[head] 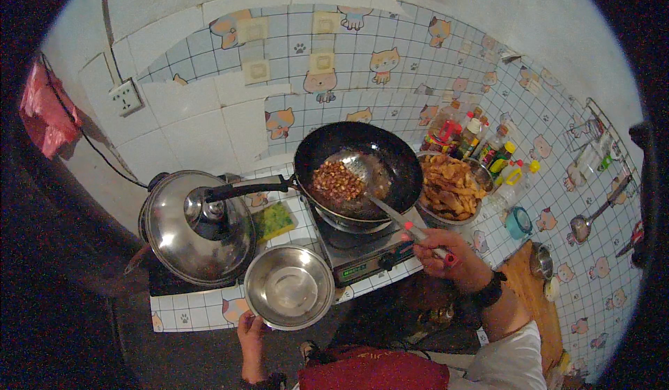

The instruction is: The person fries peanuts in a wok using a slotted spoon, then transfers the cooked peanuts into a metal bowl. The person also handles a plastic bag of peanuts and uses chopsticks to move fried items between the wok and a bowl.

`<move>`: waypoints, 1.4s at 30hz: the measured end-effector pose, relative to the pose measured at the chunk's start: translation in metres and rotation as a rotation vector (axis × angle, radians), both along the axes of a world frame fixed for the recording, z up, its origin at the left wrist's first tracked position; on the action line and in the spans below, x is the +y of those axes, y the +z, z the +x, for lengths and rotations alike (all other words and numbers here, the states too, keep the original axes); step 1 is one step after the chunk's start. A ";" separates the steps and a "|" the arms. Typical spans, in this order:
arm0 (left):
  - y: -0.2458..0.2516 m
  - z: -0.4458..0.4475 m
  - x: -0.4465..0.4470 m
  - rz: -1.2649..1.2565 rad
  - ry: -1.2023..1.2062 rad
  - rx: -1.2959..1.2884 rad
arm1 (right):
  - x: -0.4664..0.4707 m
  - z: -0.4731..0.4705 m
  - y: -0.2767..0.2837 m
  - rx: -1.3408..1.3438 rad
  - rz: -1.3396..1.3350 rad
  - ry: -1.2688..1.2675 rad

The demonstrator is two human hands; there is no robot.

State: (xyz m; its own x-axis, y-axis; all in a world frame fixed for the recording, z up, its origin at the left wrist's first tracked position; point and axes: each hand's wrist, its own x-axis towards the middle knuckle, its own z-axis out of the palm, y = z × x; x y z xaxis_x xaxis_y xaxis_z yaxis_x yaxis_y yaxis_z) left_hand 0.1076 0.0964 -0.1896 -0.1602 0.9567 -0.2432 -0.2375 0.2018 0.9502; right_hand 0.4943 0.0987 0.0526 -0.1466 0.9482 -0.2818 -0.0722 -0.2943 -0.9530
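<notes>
My right hand (441, 251) grips the handle of a long metal ladle (387, 207). Its head rests inside a black wok (397, 155), beside a heap of small reddish-brown pieces that look like peanuts (337, 181). The wok sits on an electric cooktop (355, 267) with a lit green display and a knob, its handle pointing left. With thumb at the rim, my left hand (252, 330) holds the near left edge of a stainless steel bowl (256, 291). This bowl is at the counter's front edge, left of the cooktop; my fingers beneath it are mostly hidden.
A lidded steel pot (172, 223) stands left, partly under the wok's handle. Behind the bowl lies a yellow-green sponge (276, 220). Right of the wok are a bowl of fried brown pieces (452, 186) and several bottles (491, 144). A ladle (583, 225) hangs on the right wall.
</notes>
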 end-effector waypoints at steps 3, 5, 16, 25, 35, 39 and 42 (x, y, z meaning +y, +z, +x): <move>-0.003 0.000 0.000 -0.020 0.019 0.006 | 0.002 0.006 -0.006 -0.003 -0.006 -0.051; -0.003 0.001 0.000 -0.007 0.024 0.014 | 0.006 0.011 -0.010 -0.080 -0.111 -0.083; 0.003 0.002 -0.001 -0.058 0.046 0.052 | 0.026 0.034 -0.038 -0.440 0.110 -0.280; -0.003 0.002 0.000 -0.016 0.032 0.022 | 0.042 0.049 -0.046 -0.569 0.003 -0.189; -0.009 -0.001 0.001 0.008 0.014 0.012 | 0.013 0.008 -0.002 -0.312 -0.075 0.096; -0.011 -0.001 0.000 0.023 0.023 0.033 | 0.010 -0.002 0.004 -0.093 -0.137 0.058; -0.012 -0.001 0.000 -0.001 0.041 0.001 | 0.012 -0.007 -0.001 0.492 -0.326 -0.041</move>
